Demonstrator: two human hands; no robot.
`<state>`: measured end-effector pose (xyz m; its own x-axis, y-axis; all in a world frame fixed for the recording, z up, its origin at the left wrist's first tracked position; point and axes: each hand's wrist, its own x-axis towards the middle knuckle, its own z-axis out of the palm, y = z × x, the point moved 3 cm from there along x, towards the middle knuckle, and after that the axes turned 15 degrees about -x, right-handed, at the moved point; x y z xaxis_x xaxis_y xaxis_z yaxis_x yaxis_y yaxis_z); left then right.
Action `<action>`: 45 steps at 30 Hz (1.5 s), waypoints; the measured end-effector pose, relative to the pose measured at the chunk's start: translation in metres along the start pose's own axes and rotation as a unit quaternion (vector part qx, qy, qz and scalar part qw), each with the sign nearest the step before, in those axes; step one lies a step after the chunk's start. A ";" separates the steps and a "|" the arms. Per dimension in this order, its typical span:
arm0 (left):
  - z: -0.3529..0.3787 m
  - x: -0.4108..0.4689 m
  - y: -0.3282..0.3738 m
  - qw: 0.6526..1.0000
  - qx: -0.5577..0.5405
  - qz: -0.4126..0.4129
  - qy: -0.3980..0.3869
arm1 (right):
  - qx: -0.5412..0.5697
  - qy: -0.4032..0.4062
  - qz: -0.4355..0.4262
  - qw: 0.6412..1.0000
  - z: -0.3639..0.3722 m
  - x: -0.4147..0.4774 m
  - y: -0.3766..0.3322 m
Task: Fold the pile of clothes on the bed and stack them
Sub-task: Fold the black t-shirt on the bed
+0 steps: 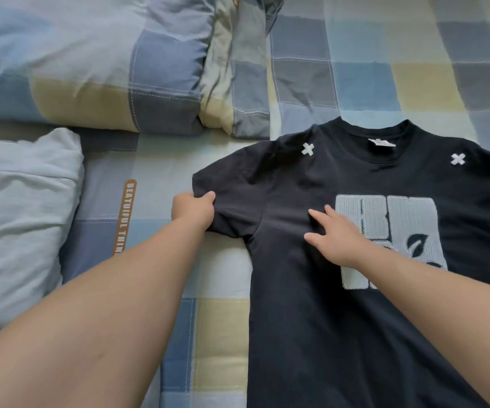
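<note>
Pinching the sleeve [208, 201], the left hand [192, 209] grips its cuff.
Right hand [336, 237] presses flat on the black T-shirt [311, 319], whose body extends right and toward frame bottom.

A pale blue pillow [17, 219] lies at 9 o'clock. A folded checked duvet [84, 60] in blue, grey and yellow fills 10 to 11 o'clock, its rumpled end reaching toward 12. Both rest on a matching checked bedsheet [385, 69]. An orange lettered label [126, 213] runs along the sheet just beside the pillow.
</note>
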<state>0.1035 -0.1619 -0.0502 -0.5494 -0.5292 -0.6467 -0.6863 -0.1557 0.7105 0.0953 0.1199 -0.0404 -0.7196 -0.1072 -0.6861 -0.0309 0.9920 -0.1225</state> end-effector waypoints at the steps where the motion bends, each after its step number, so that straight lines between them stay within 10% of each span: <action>1: 0.001 -0.004 0.006 1.000 0.000 0.022 0.014 | 0.023 -0.003 0.003 1.000 -0.003 -0.001 -0.001; 11: 0.084 -0.128 0.061 0.904 0.224 0.342 -0.124 | 0.173 0.024 0.059 0.983 -0.049 -0.063 0.058; 17: 0.172 -0.169 -0.002 0.848 0.411 0.191 -0.274 | 0.172 0.061 0.127 0.975 -0.050 -0.095 0.166; 30: 0.413 -0.292 -0.059 0.759 0.466 0.317 -0.328 | 0.237 0.175 0.221 0.930 -0.060 -0.073 0.465; 39: 0.542 -0.301 -0.076 0.751 0.473 0.344 -0.305 | 0.659 0.025 0.151 0.736 -0.075 0.010 0.508; 45: 0.548 -0.302 -0.084 0.743 0.484 0.345 -0.307 | 0.530 0.108 0.120 0.832 -0.079 0.012 0.544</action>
<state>0.0662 0.4685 -0.0669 -0.8397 0.3224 -0.4371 0.0013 0.8059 0.5920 0.0154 0.6640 -0.0586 -0.7281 0.2143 -0.6511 0.6792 0.3541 -0.6429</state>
